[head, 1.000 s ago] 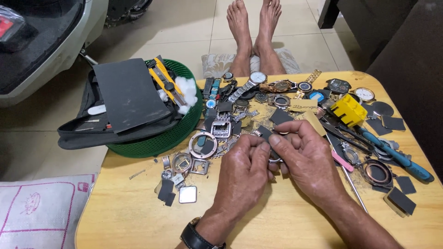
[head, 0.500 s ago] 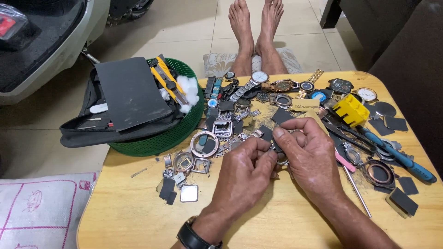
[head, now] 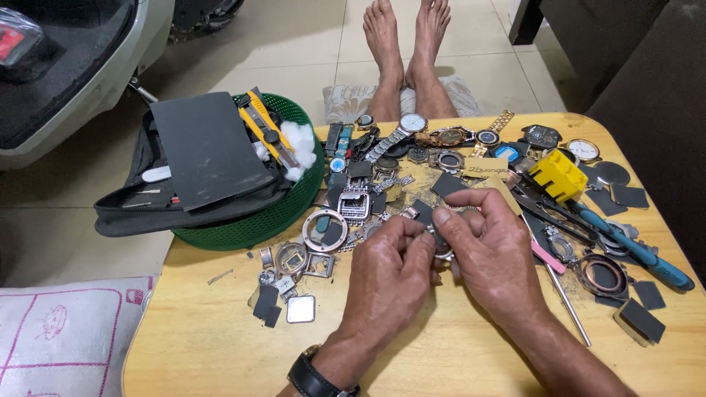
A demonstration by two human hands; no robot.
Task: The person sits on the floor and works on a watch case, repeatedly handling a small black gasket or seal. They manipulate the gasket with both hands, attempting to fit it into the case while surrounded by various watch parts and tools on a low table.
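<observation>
A: What's in the green basket [head: 243, 228], far left?
B: Black zip pouch [head: 184, 202], dark sheet, yellow cutter [head: 261, 125], cotton wad [head: 298, 151].
A: Hands?
B: Left hand [head: 386, 276] & right hand [head: 496, 254] meet mid-tabletop [head: 220, 345]; fingers of both pinch a small metal ring [head: 443, 254], just above the wood.

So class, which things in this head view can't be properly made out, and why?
- Small metal part: mostly hidden between left hand and right hand.
- Green basket: insides covered by the black pouch.
- Scooter: cut off by the frame's edge.
</observation>
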